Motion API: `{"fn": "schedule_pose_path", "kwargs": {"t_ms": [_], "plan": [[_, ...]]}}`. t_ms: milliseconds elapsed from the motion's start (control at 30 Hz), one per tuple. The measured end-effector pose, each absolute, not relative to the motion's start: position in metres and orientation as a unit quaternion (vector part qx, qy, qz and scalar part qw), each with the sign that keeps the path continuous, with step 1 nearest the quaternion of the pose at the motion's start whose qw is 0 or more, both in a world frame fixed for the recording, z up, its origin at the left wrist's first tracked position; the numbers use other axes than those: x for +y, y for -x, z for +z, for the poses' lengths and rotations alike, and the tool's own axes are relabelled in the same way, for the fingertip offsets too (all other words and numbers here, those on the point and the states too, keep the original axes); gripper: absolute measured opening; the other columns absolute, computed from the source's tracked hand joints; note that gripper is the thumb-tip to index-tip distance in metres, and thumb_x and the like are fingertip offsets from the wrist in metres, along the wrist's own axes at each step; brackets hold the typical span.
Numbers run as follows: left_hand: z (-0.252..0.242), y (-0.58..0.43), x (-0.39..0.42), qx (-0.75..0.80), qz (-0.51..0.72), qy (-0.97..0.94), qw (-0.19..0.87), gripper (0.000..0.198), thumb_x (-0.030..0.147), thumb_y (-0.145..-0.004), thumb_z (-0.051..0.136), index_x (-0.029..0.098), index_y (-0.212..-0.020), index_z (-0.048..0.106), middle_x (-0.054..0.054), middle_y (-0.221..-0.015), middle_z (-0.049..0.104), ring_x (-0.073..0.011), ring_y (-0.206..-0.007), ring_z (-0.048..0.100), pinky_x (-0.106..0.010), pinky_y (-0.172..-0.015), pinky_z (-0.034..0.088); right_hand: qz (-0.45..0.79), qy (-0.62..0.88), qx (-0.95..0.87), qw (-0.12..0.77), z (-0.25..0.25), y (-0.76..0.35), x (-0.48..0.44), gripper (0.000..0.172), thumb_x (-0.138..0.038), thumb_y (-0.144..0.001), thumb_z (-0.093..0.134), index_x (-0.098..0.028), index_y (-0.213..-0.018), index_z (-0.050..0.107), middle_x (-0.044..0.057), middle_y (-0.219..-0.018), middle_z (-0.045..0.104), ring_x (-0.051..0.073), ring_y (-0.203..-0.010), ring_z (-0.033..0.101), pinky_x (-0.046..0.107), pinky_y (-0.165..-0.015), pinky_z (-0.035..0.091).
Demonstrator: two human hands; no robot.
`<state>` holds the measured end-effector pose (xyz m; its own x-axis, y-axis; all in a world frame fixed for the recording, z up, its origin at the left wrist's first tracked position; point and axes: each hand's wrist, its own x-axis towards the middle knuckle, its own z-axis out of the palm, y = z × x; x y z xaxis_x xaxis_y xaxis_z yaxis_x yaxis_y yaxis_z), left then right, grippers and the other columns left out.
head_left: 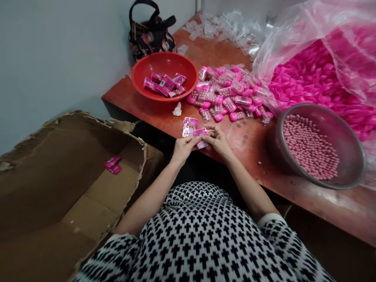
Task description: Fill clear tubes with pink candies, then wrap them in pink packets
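Reddish table [249, 143]; pink printed packet [201, 132]

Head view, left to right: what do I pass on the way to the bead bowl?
Pink packets in the cardboard box, red bowl, right hand, gray bowl of pink beads.

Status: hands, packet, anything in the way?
Left hand and right hand both gripping pink packet by table's near edge. More pink packaging just beyond. Nothing visibly blocking the hands.
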<state>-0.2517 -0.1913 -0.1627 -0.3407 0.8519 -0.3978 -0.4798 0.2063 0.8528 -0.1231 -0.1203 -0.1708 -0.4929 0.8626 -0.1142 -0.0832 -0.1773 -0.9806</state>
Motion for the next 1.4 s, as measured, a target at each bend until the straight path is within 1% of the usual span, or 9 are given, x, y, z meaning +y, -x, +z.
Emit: {"fn": "schedule_pose_path", "kwargs": {"t_ms": [100, 200, 333, 467, 633, 833, 967, 1167, 1400], "plan": [[-0.168, 0.251, -0.192, 0.529, 0.585, -0.209, 0.578, 0.034, 0.039, -0.052, 0.084, 0.011, -0.064, 0.070, -0.004, -0.063, 0.066, -0.0134, -0.060, 0.064, -0.029, -0.066, 0.057, 0.638, 0.369, -0.607, 0.295, -0.171, 0.114, -0.111, 0.035, -0.035, -0.068, 0.071, -0.019, -0.095, 0.056, -0.005, -0.068, 0.063, 0.011, -0.058, 0.057, 0.025, -0.057, 0.047], [-0.169, 0.247, -0.193, 0.539, 0.596, -0.188, 0.565, 0.031, 0.035, -0.051, 0.085, 0.010, -0.061, 0.070, -0.004, -0.062, 0.066, -0.0127, -0.058, 0.064, -0.028, -0.064, 0.057, 0.415, 0.428, -0.745, 0.300, -0.166, 0.103, -0.086, 0.017, -0.030, -0.083, 0.054, -0.018, -0.092, 0.062, 0.003, -0.081, 0.066, 0.017, -0.072, 0.060, 0.031, -0.069, 0.048], [-0.168, 0.243, -0.195, 0.549, 0.607, -0.160, 0.552, 0.029, 0.032, -0.051, 0.085, 0.010, -0.061, 0.070, -0.006, -0.064, 0.068, -0.0132, -0.058, 0.064, -0.027, -0.060, 0.056, 0.102, 0.414, -0.881, 0.206, -0.156, 0.091, -0.049, 0.035, -0.011, -0.087, 0.041, -0.017, -0.114, 0.061, 0.013, -0.119, 0.060, 0.027, -0.106, 0.052, 0.043, -0.088, 0.043], [-0.169, 0.248, -0.196, 0.559, 0.616, -0.133, 0.538, 0.029, 0.033, -0.050, 0.085, 0.011, -0.061, 0.070, -0.006, -0.063, 0.068, -0.0115, -0.055, 0.062, -0.022, -0.053, 0.052, 0.022, 0.346, -0.933, 0.099, -0.156, 0.086, -0.047, 0.046, -0.004, -0.084, 0.038, -0.013, -0.124, 0.056, 0.017, -0.123, 0.055, 0.029, -0.109, 0.047, 0.043, -0.089, 0.044], [-0.170, 0.254, -0.195, 0.554, 0.622, -0.089, 0.546, 0.032, 0.033, -0.049, 0.085, 0.009, -0.063, 0.068, -0.005, -0.061, 0.067, -0.0103, -0.052, 0.059, -0.022, -0.051, 0.049, 0.092, 0.284, -0.948, 0.107, -0.152, 0.078, -0.072, 0.038, -0.009, -0.088, 0.035, -0.014, -0.114, 0.063, 0.013, -0.106, 0.060, 0.022, -0.096, 0.054, 0.036, -0.083, 0.048], [-0.170, 0.253, -0.198, 0.547, 0.628, -0.051, 0.551, 0.033, 0.033, -0.050, 0.085, 0.009, -0.060, 0.064, -0.004, -0.060, 0.065, -0.0094, -0.051, 0.058, -0.022, -0.050, 0.048, 0.049, 0.147, -0.986, 0.069, -0.135, 0.074, -0.050, 0.040, -0.012, -0.089, 0.043, -0.020, -0.125, 0.056, 0.011, -0.139, 0.049, 0.029, -0.127, 0.041, 0.048, -0.099, 0.037], [-0.171, 0.255, -0.201, 0.549, 0.636, -0.031, 0.541, 0.036, 0.033, -0.049, 0.086, 0.010, -0.059, 0.060, -0.002, -0.058, 0.064, -0.0089, -0.050, 0.057, -0.021, -0.049, 0.047, 0.056, 0.056, -0.997, 0.009, -0.139, 0.080, -0.037, 0.042, -0.010, -0.089, 0.041, -0.020, -0.128, 0.053, 0.008, -0.135, 0.053, 0.027, -0.126, 0.042, 0.045, -0.101, 0.036], [-0.172, 0.256, -0.199, 0.520, 0.661, 0.007, 0.541, 0.037, 0.031, -0.053, 0.086, 0.012, -0.056, 0.054, -0.002, -0.057, 0.063, -0.0087, -0.050, 0.058, -0.021, -0.051, 0.048, 0.149, 0.250, -0.951, 0.108, -0.149, 0.075, -0.066, 0.027, -0.030, -0.093, 0.043, -0.014, -0.105, 0.060, 0.014, -0.098, 0.067, 0.026, -0.094, 0.060, 0.041, -0.083, 0.046], [-0.170, 0.251, -0.192, 0.453, 0.681, 0.081, 0.570, 0.021, 0.021, -0.067, 0.078, 0.010, -0.069, 0.060, -0.003, -0.067, 0.066, -0.0115, -0.058, 0.063, -0.026, -0.061, 0.053, 0.606, 0.432, -0.616, 0.258, -0.144, 0.087, -0.169, 0.039, -0.058, -0.083, 0.049, -0.020, -0.087, 0.052, -0.003, -0.064, 0.061, 0.010, -0.043, 0.057, 0.021, -0.038, 0.045]]}}
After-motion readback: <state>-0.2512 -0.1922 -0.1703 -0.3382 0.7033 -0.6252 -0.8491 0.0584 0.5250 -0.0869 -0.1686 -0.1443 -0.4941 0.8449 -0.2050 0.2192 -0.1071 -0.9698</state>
